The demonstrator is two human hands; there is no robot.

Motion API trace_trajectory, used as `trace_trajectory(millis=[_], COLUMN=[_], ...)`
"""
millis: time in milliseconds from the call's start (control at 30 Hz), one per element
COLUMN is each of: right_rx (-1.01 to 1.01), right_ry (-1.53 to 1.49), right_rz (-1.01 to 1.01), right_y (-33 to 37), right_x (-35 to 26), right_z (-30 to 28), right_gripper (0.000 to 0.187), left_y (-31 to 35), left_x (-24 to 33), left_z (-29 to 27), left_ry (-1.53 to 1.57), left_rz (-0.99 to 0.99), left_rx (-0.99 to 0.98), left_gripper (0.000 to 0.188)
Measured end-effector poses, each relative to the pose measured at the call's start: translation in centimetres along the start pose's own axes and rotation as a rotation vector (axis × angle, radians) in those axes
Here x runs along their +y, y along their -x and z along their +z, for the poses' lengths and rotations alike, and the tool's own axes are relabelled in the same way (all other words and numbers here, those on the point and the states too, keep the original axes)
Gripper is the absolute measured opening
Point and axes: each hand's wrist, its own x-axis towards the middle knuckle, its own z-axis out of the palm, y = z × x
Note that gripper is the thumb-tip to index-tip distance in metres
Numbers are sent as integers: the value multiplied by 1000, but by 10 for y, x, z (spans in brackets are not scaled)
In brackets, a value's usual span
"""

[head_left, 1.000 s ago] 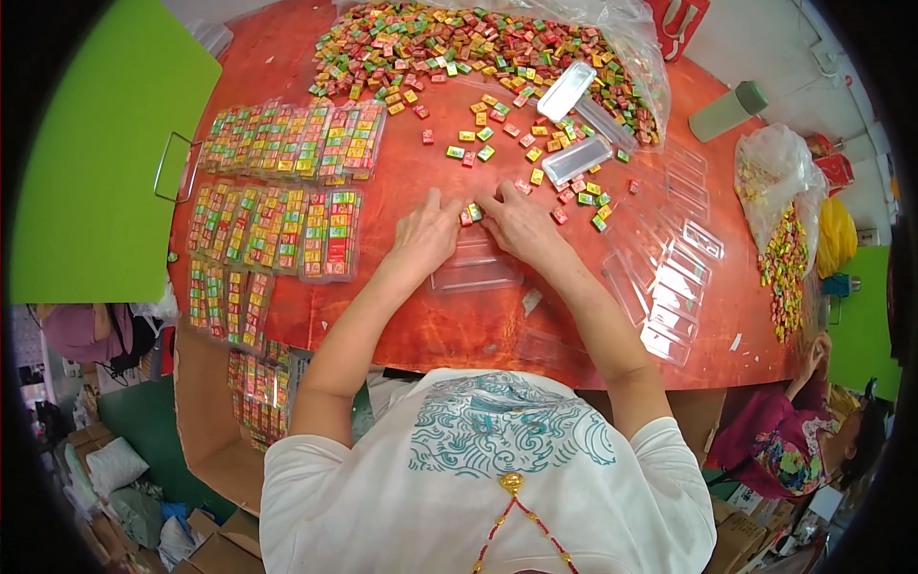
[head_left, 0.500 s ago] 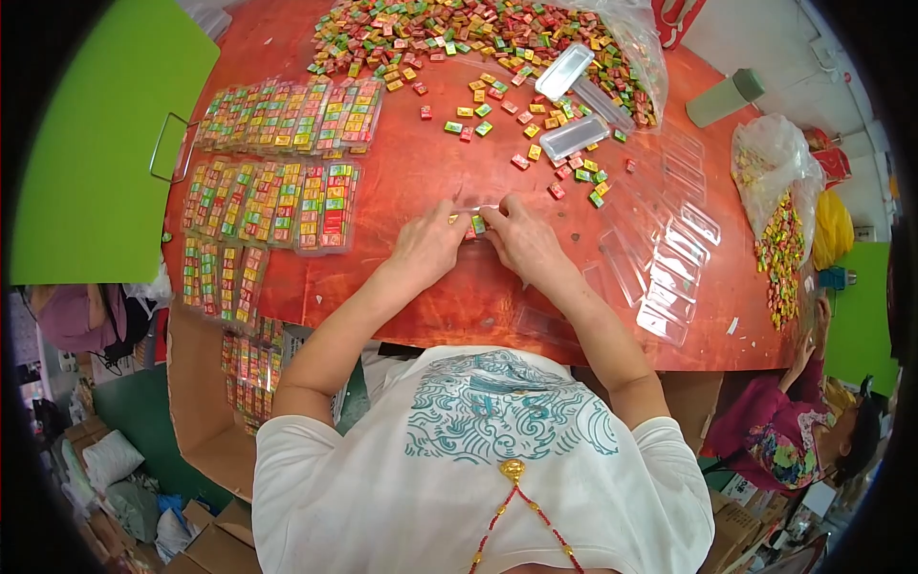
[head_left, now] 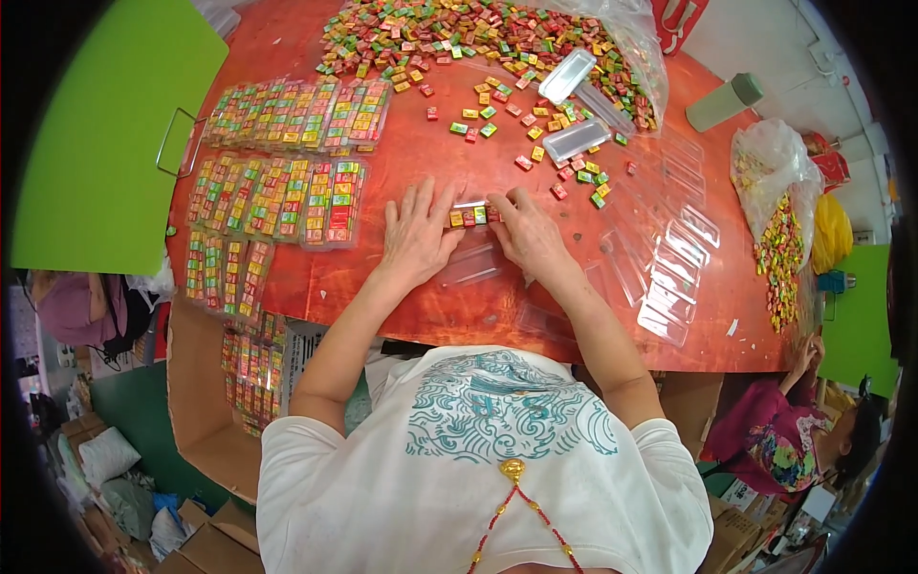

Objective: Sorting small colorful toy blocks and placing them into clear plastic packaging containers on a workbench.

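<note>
A short row of small red, yellow and green boxes (head_left: 469,217) lies between my hands, with a clear plastic tray edge showing along its far side. My left hand (head_left: 417,232) rests flat with its fingers spread at the left end of the row. At the other end, my right hand (head_left: 527,234) curls its fingers over the tray and boxes, hiding that end. Just nearer to me lies a clear plastic piece (head_left: 472,265), flat on the red table (head_left: 411,316).
A large heap of loose boxes (head_left: 459,33) covers the far side. Filled clear packs (head_left: 277,196) stand in rows at left. Empty clear trays (head_left: 674,277) lie at right, near a bottle (head_left: 724,101) and a bag (head_left: 773,158). Another person (head_left: 779,430) sits at far right.
My left hand has gone from a pinch at the row to lying flat with spread fingers. The row of boxes shows more fully, and a clear plastic piece is now visible on the nearer side.
</note>
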Motion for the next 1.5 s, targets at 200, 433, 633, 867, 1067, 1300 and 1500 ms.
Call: trace_trajectory(millis=[200, 433, 633, 867, 1067, 1300, 1500], right_rx=[38, 136, 174, 175, 245, 205, 185], right_ry=[49, 66, 122, 38, 239, 305, 317], right_rz=[17, -44, -206, -195, 153, 243, 226], right_y=[-2, -4, -17, -13, -13, 1, -2], right_x=[19, 1, -2, 1, 56, 72, 78], right_z=[14, -2, 32, 13, -21, -23, -13], right_gripper=[25, 20, 13, 24, 20, 18, 18], left_y=[-8, -2, -4, -4, -48, -87, -127], left_x=[-15, -12, -14, -9, -10, 16, 37], left_z=[10, 11, 22, 14, 12, 24, 58], left_ry=[-23, -27, -147, -63, 154, 209, 136], left_rz=[-25, -129, -146, -156, 44, 168, 96], left_rx=[-183, -138, -224, -216, 79, -48, -184], left_gripper=[57, 56, 68, 70, 45, 42, 40])
